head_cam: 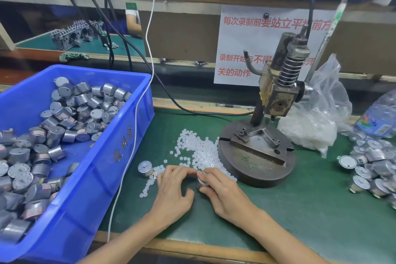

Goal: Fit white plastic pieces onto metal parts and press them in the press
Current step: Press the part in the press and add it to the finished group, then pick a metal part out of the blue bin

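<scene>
My right hand [222, 195] grips a small round metal motor [203, 180] on the green mat, just in front of the press base. My left hand [173, 188] lies beside it, fingertips stretched toward the motor's top; whether they pinch a white piece is hidden. A heap of small white plastic pieces [192, 148] spreads between my hands and the press. Another metal motor [145, 169] stands upright left of my left hand. The hand press [276, 96] rises on its round iron base [257, 169], with its lever [330, 34] raised to the upper right.
A blue bin [120, 146] holding several metal motors fills the left. A pile of motors [375, 167] lies at the right edge. A clear bag of white pieces [315, 126] and a plastic bottle [379, 120] stand behind it. Cables hang from the shelf.
</scene>
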